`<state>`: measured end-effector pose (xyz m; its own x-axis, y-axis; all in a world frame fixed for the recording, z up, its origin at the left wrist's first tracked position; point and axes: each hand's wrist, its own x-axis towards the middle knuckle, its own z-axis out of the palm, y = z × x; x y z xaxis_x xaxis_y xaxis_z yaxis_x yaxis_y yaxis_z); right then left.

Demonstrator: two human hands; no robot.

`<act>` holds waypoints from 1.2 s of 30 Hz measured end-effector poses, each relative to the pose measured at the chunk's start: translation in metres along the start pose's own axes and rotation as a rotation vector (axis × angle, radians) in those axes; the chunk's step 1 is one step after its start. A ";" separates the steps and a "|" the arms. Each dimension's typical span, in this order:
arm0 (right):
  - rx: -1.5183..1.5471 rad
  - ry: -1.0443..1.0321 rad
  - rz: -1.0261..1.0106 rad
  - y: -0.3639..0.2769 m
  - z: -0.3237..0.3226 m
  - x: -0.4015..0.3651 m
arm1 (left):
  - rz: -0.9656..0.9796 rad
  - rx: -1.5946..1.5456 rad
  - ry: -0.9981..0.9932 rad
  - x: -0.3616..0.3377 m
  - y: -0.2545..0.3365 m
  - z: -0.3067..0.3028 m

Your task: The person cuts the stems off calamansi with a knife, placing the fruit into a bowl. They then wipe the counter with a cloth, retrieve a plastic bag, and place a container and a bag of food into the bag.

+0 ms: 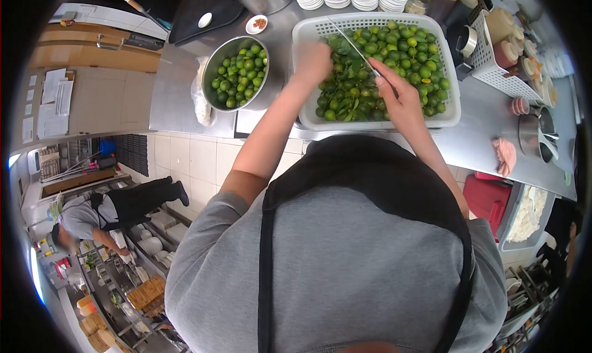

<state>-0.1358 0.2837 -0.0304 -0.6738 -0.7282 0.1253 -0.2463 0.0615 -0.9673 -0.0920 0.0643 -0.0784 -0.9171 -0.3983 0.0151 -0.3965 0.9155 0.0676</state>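
Green limes [407, 51] in white lattice-pattern basket [305, 45]; silver bowl [270, 91] left; pink cloth [505, 155] right on grey surface [487, 115].

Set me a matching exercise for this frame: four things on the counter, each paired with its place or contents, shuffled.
Things:
1. white basket
2. metal bowl
3. knife
4. pink cloth

Place or contents:
A. in the right hand
B. holds only limes
C. lies right of the basket
D. holds limes mixed with leaves

Pairs: 1-D, 2-B, 3-A, 4-C
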 end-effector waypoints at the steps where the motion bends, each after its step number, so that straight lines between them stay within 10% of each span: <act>1: 0.001 0.008 -0.005 0.001 0.000 0.000 | 0.000 0.000 0.000 -0.001 0.003 0.009; 16: -0.005 0.029 -0.006 0.000 0.000 0.002 | -0.139 -0.657 0.206 -0.013 -0.006 -0.017; 21: -0.028 -0.006 0.094 -0.002 -0.004 0.002 | -0.022 -0.205 -0.129 -0.006 -0.005 -0.005; 28: 0.013 0.024 0.042 0.004 -0.004 0.001 | -0.006 -0.455 -0.113 -0.022 0.002 0.001; 36: 0.060 -0.006 0.067 -0.004 -0.002 0.001 | -0.185 -1.834 -0.016 -0.041 -0.015 -0.061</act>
<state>-0.1369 0.2835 -0.0263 -0.6828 -0.7282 0.0587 -0.1585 0.0692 -0.9849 -0.0462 0.0631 -0.0192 -0.8769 -0.4641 -0.1253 0.0473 -0.3426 0.9383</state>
